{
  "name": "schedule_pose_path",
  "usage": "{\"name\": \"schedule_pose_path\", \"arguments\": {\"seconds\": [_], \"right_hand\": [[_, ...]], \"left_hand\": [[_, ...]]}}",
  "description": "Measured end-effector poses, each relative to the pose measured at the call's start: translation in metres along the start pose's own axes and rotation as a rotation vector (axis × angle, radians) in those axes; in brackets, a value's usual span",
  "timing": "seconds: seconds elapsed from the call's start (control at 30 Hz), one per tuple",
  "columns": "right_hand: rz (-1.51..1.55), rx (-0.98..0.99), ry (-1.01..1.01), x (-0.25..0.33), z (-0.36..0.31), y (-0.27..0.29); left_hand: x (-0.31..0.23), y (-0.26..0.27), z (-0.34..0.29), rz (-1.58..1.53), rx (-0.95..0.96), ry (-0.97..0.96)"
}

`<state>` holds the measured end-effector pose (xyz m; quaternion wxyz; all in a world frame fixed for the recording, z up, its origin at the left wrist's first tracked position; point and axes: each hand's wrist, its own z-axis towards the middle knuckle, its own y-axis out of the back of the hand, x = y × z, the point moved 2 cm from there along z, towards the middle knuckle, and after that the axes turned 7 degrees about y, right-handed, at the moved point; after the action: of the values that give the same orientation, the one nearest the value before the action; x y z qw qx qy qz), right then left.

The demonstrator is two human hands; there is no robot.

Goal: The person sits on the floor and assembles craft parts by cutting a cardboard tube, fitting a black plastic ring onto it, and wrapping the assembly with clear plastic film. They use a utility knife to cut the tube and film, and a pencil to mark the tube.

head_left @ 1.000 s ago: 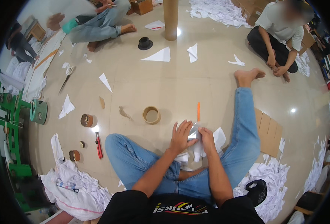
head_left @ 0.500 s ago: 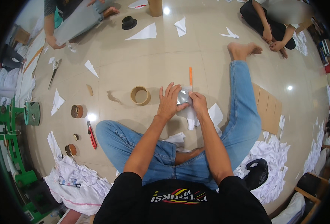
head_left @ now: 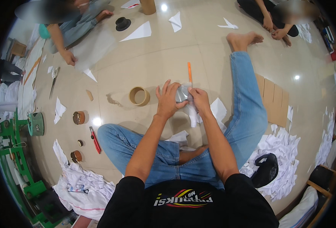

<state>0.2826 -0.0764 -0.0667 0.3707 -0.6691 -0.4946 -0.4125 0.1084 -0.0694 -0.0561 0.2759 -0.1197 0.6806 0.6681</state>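
Note:
Between my two hands, above the floor in front of my crossed leg, is a shiny silver-grey piece [head_left: 182, 94] that looks smooth and film-like; its kind I cannot make out. My left hand [head_left: 168, 100] grips its left side, thumb below and fingers along the top. At its right edge, my right hand [head_left: 200, 100] pinches it between thumb and fingers. A white strip of cloth or paper [head_left: 193, 117] shows just below the hands. Beyond them lies a thin orange strip [head_left: 189, 72]. Left of my left hand stands a tan cardboard ring [head_left: 139, 96].
A red utility knife [head_left: 95, 140] and brown tape rolls [head_left: 78, 117] lie at left, near scissors [head_left: 53, 81]. White scraps heap [head_left: 282, 163] at right under a black plastic bag [head_left: 264, 171], by cardboard [head_left: 276, 100]. Two people sit across; one handles a translucent sheet [head_left: 94, 49].
My hands stay on the silver-grey piece, which now shows a different tilt. The person at far left has reached forward, with the translucent sheet now over the floor. The view has shifted slightly.

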Motion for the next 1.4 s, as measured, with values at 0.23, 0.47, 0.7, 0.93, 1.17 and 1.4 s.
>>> {"name": "schedule_pose_path", "arguments": {"seconds": [0.23, 0.47, 0.7, 0.93, 1.17, 1.4], "right_hand": [[-0.013, 0.009, -0.025, 0.000, -0.002, 0.001], [-0.058, -0.025, 0.063, 0.000, -0.009, 0.006], [-0.881, 0.083, 0.911, 0.042, -0.029, -0.012], [-1.061, 0.258, 0.658, 0.015, -0.030, -0.021], [-1.022, 0.311, 0.604, 0.005, -0.023, -0.017], [-1.139, 0.387, 0.425, 0.010, -0.019, -0.008]], "left_hand": [[0.001, -0.003, -0.001, -0.018, -0.025, 0.013], [-0.002, -0.001, -0.002, -0.035, -0.007, 0.022], [0.002, -0.003, -0.004, -0.010, -0.034, 0.020], [0.003, -0.009, -0.002, -0.063, -0.058, 0.016], [0.015, -0.017, 0.001, -0.165, -0.010, 0.015], [0.016, -0.021, -0.001, -0.180, -0.115, 0.026]]}}
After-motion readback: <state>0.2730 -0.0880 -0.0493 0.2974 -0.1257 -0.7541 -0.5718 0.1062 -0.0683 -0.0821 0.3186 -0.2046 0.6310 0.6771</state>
